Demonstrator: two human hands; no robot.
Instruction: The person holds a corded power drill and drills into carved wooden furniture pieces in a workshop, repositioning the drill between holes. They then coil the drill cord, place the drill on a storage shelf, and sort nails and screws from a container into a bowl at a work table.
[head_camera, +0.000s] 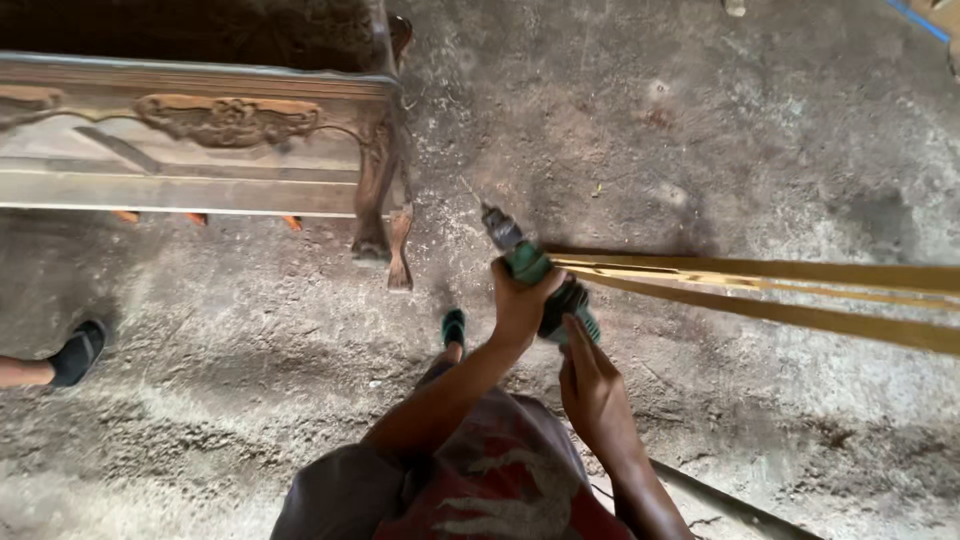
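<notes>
i see my left hand (520, 300) wrapped around the green body of a power drill (535, 270), its grip pressed tight on the tool just behind the chuck. the drill bit (470, 192) points up and away from me, toward the carved wooden furniture frame (225, 120), and its thin tip hangs above the dusty floor (700, 130) without touching anything i can make out. my right hand (590, 385) sits just below the drill, fingers (578, 340) stretched up against the dark back end of the tool; its grip looks loosely spread along the drill rather than closed round it, with the fingertips touching it.

from the drill, long yellow wooden strips (780, 285) run off to the right edge of view, their near ends just beside the drill's body; i cannot tell whether they touch it. the furniture frame stands to the upper left of the drill, with a curved carved leg (378, 200) the nearest part to the drill bit. directly below the drill my foot in a green sandal (454, 327) rests on the floor. far to the left of the drill, another person's foot in a dark shoe (78, 352) shows at the edge.
</notes>
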